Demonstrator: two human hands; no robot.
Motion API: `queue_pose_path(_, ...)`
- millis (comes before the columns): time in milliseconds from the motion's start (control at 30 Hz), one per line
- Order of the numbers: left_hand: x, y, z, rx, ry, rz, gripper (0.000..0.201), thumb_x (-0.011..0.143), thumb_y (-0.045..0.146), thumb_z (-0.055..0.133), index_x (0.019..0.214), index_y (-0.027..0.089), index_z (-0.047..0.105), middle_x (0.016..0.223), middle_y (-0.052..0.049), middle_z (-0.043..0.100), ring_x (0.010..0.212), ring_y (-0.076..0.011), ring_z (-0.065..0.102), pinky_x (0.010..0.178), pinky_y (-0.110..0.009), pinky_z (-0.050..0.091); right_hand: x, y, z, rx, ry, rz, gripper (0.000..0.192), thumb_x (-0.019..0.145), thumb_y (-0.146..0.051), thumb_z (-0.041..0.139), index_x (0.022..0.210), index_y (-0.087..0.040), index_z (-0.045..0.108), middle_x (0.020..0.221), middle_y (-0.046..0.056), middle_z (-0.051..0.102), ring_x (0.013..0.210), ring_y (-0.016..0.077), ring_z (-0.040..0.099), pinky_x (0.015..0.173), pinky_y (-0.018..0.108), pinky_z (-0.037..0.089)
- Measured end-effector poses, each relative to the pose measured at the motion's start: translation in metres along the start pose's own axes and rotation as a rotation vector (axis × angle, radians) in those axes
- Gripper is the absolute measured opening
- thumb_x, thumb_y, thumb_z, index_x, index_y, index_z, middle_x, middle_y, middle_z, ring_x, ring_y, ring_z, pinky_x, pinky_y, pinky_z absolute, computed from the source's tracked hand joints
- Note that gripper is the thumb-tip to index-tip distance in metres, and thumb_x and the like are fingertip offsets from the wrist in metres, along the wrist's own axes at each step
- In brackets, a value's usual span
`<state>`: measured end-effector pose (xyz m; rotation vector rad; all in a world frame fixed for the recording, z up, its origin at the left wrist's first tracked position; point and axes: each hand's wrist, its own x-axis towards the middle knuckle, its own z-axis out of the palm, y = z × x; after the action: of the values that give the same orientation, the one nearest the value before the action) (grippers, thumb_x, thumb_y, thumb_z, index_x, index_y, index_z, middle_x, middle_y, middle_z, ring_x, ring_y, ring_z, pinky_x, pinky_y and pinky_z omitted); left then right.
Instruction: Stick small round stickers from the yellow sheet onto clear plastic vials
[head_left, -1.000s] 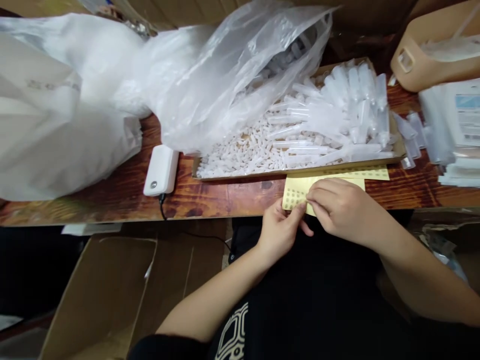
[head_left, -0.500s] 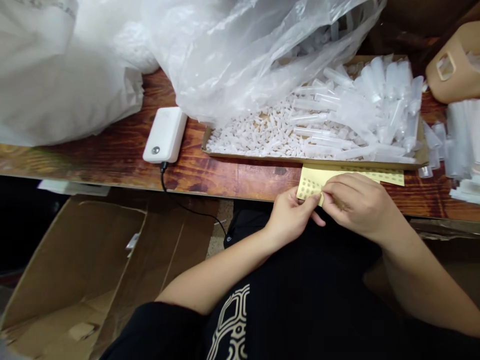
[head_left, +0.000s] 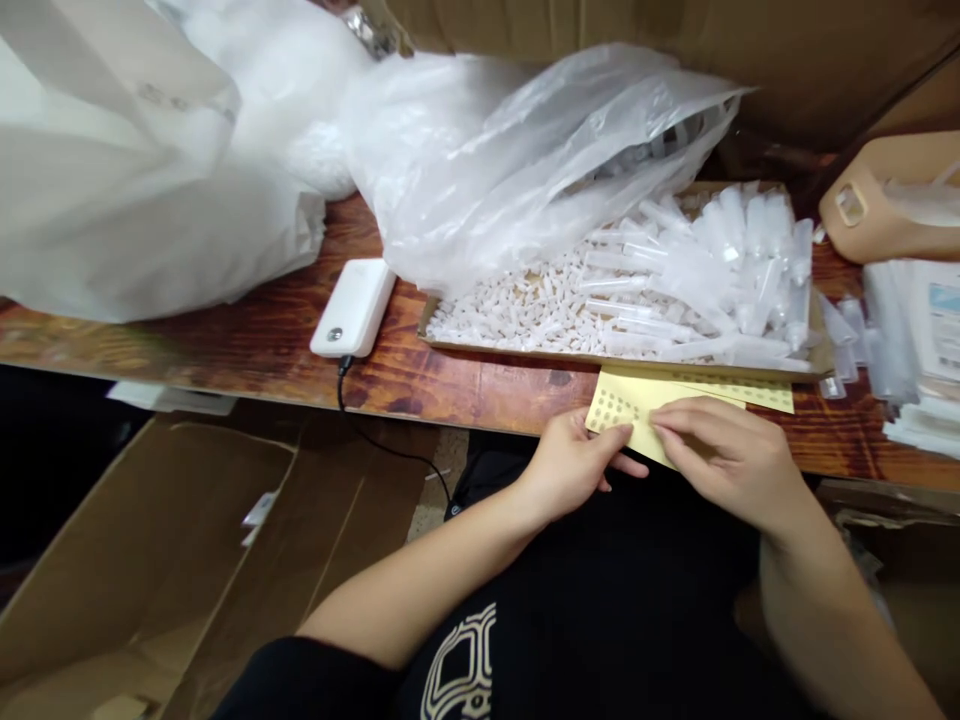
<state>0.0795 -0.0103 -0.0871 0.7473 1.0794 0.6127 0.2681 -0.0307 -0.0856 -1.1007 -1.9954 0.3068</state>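
Observation:
A yellow sheet [head_left: 634,410] dotted with small round stickers lies at the front edge of the wooden table [head_left: 247,345]. My left hand [head_left: 570,465] pinches the sheet's lower left corner. My right hand [head_left: 724,460] rests on the sheet's right part, fingertips pressed near its middle. A second yellow strip [head_left: 750,393] lies just behind it. Behind the sheets sits a shallow cardboard tray [head_left: 510,349] filled with small white caps and clear plastic tubes [head_left: 720,270].
A white power bank [head_left: 354,308] with a black cable lies left of the tray. Big plastic bags [head_left: 525,170] cover the back of the table. An open cardboard box [head_left: 172,560] stands on the floor at left. Stacked packets [head_left: 919,350] sit at right.
The view has shifted. My right hand's fingers have slid a little to the right across the sheet; my left hand keeps its pinch on the sheet's corner.

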Motion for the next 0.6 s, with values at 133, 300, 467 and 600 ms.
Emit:
queue_pose_path(133,0.001,-0.002,0.004,-0.012,0.037,0.058,0.004,0.089,0.014,0.064,0.087,0.014,0.067,0.067,-0.002,0.073,0.047,-0.0121,0.07,0.037,-0.013,0.034,0.007,0.002,0.002,-0.053,-0.056,-0.042,0.015,0.093,-0.012,0.063,0.093,-0.021,0.075,0.088,0.005,0.077,0.08,0.0202,0.074,0.074,0.034,0.062)
queue_pose_path(300,0.0,-0.007,0.005,-0.039,0.015,0.131,0.006,0.087,0.019,0.069,0.085,0.013,0.07,0.076,-0.003,0.077,0.053,-0.0139,0.073,0.059,-0.021,0.055,0.009,0.004,0.002,-0.106,-0.159,-0.045,0.017,0.095,-0.013,0.06,0.088,-0.019,0.075,0.087,0.007,0.076,0.079,0.021,0.072,0.074,0.036,0.06)
queue_pose_path(467,0.001,-0.011,0.004,-0.023,0.014,0.147,0.007,0.087,0.02,0.069,0.085,0.013,0.069,0.081,-0.006,0.079,0.055,-0.0142,0.074,0.061,-0.022,0.057,0.018,0.004,0.0,-0.201,-0.297,-0.109,0.024,0.097,-0.015,0.054,0.079,-0.018,0.07,0.078,0.006,0.071,0.071,0.0204,0.067,0.066,0.035,0.053)
queue_pose_path(600,0.001,-0.012,0.004,-0.027,0.017,0.131,0.008,0.088,0.019,0.069,0.083,0.013,0.068,0.076,-0.005,0.078,0.055,-0.0141,0.073,0.06,-0.021,0.055,0.019,0.004,0.003,-0.246,-0.325,-0.149,0.026,0.099,-0.018,0.054,0.075,-0.017,0.065,0.072,0.005,0.064,0.067,0.0208,0.063,0.063,0.036,0.048)
